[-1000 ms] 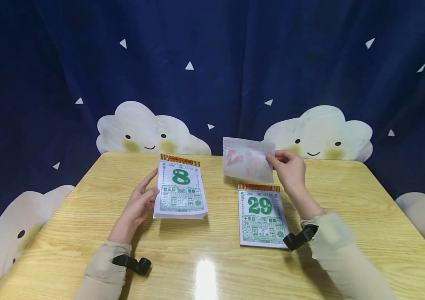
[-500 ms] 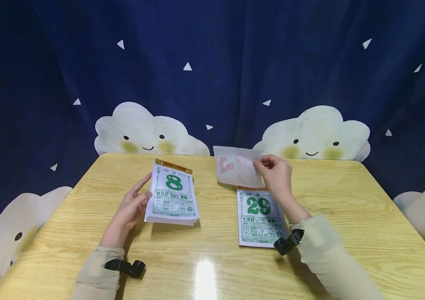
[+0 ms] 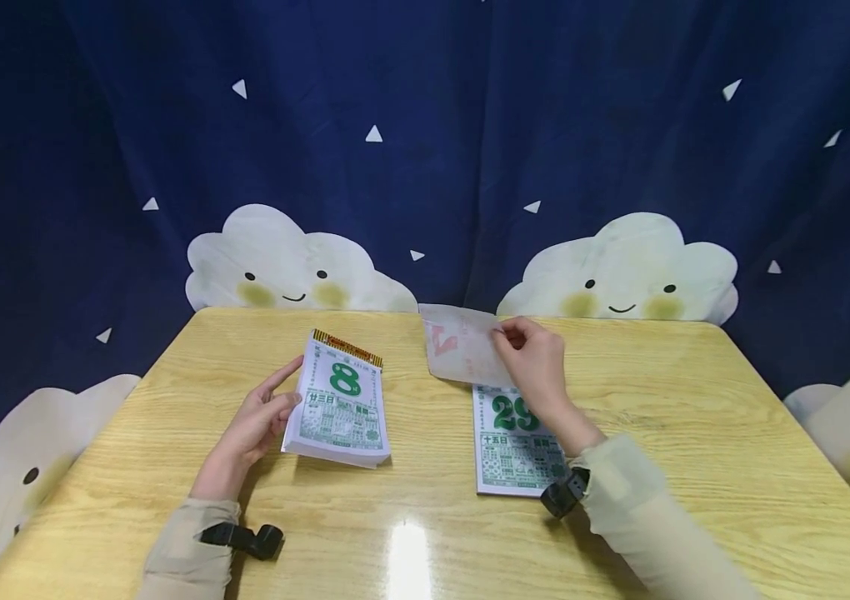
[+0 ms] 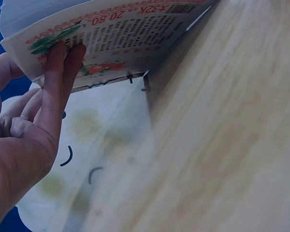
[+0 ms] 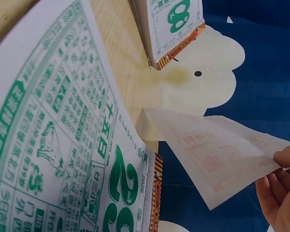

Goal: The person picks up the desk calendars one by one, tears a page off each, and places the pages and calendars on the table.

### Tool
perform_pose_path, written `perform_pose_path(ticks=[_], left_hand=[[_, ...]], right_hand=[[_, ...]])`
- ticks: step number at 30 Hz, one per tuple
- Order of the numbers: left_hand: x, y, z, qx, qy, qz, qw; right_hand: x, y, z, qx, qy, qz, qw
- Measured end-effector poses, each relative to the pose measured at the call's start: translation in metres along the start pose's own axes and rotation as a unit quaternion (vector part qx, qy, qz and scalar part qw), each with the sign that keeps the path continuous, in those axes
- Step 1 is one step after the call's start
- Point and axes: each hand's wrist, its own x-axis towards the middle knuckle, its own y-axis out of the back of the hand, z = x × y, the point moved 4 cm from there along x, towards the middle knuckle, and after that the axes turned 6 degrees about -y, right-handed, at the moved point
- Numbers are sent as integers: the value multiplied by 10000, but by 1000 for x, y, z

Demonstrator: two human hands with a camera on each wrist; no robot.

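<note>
My left hand (image 3: 256, 421) grips a thick tear-off calendar (image 3: 342, 408) by its left edge, tilted up off the table. A green 8 shows on its top page, and in the left wrist view two fingers spread across its printed back cover (image 4: 135, 43). My right hand (image 3: 533, 362) pinches a loose thin calendar page (image 3: 462, 346) at its right edge; a red number shows through reversed. Below that page lies a second tear-off calendar (image 3: 518, 454) with a green 29. The page and right hand cover its top binding in the head view.
Both calendars have striped orange bindings (image 5: 157, 193). The wooden table (image 3: 410, 492) meets a dark blue curtain (image 3: 455, 150) with cloud shapes at its far edge. Each sleeve carries a black wrist camera (image 3: 245, 540).
The loose page and right hand have moved left and down, now overlapping the top of the 29 calendar. The left hand has lowered its calendar slightly left and tilted it.
</note>
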Motion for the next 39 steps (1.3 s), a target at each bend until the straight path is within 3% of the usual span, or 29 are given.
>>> perform_pose_path(ticks=[6,11,22,32,39], left_hand=[[-5,4,0,94,142,-344,9993],[-7,4,0,107,221,-680,9974],[-10,10,2,514,362,-664,9958],[-9,14,3,1297,702,-200,9889],[-11,16,7,1560,789,-178,9845]], right_hand=[[-8,-8,-9,-309,672,-74,9972],[-15,-15,-14,-559,851,-313,9943],[-27,-25,-23,-642,838,-728,9917],[-43,-34,-33,-873,770,-1028,9879],[-61,-41,-45,-934,1048,-1167,9832]])
